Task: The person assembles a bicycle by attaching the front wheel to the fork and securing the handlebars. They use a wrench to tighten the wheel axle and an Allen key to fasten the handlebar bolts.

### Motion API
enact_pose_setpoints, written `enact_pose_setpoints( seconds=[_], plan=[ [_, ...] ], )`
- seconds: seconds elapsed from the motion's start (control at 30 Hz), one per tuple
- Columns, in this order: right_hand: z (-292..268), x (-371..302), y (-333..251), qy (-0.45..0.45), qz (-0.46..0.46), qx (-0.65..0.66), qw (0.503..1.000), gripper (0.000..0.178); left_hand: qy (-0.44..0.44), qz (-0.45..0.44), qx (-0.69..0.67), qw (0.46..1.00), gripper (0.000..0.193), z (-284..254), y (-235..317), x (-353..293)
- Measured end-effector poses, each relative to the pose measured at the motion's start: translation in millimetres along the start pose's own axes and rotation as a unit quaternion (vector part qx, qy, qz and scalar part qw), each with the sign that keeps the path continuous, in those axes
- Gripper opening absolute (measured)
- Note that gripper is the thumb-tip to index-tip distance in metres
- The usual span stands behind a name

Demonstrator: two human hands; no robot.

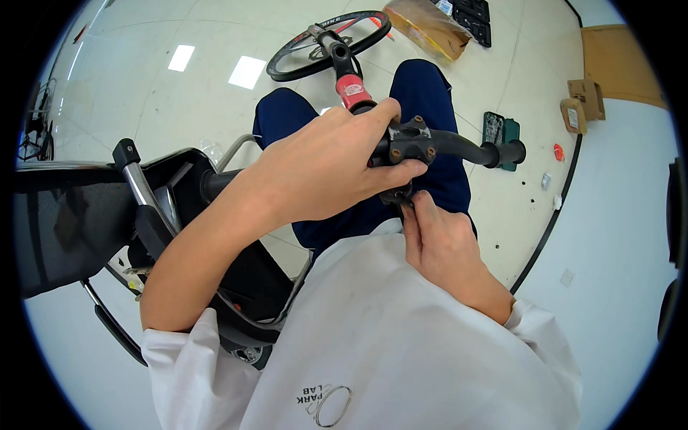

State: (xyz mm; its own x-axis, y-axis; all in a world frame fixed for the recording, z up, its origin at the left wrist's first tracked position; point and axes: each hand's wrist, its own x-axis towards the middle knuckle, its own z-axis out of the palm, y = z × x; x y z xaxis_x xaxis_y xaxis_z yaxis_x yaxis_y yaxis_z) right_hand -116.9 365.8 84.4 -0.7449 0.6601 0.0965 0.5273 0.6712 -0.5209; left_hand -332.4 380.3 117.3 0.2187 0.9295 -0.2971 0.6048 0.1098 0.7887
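A black handlebar (464,145) lies across my lap, with a grip (510,153) on its right end. At its middle is a black stem clamp (410,140) with several bolts. My left hand (326,165) is wrapped round the bar and stem, its fingers and thumb beside the clamp. Just below the clamp, my right hand (444,240) has thumb and forefinger pinched at a small dark part under the stem; what it holds is hidden by the fingers. Beyond the stem, a red tube (352,91) leads to a dark fork (337,54) and a wheel (287,70) on the floor.
Close on my left are a black mesh chair (68,236) and its metal armrest frame (140,183). A green tool case (510,132) lies open on the floor at right. Cardboard boxes (588,99) stand by the wall; another box (430,29) lies at the back.
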Motion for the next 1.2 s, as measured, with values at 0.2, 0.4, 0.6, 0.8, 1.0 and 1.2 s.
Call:
enact_pose_setpoints(
  seconds=[0.2, 0.4, 0.6, 0.8, 1.0, 1.2],
  plan=[
    [16.1, -8.4, -3.8, 0.046, 0.031, 0.085, 0.995, 0.014, 0.021, 0.028, 0.007, 0.999, 0.036, 4.2, -2.5, 0.3],
    [17.7, -6.8, -11.7, 0.066, 0.079, 0.120, 0.987, 0.015, 0.022, 0.018, 0.024, 0.999, 0.039, 5.7, -2.8, 1.5],
    [0.0, -1.9, 10.9, -0.020, -0.044, -0.055, 0.997, 0.015, 0.015, 0.005, 0.024, 1.000, 0.038, 7.9, -2.1, 0.8],
    [-45.8, 31.7, 34.5, -0.124, -0.268, -0.214, 0.931, 0.013, 0.031, 0.024, 0.024, 0.999, 0.037, 8.5, -1.7, 1.7],
    [-78.5, 74.5, 22.6, -0.245, -0.406, -0.338, 0.813, 0.016, 0.025, 0.016, 0.025, 0.999, 0.036, 6.4, 0.4, 2.0],
    [-77.0, 64.3, 18.0, -0.193, -0.322, -0.126, 0.918, 0.015, 0.034, 0.044, -0.002, 0.998, 0.037, 7.4, -6.2, -2.1]
  ],
)
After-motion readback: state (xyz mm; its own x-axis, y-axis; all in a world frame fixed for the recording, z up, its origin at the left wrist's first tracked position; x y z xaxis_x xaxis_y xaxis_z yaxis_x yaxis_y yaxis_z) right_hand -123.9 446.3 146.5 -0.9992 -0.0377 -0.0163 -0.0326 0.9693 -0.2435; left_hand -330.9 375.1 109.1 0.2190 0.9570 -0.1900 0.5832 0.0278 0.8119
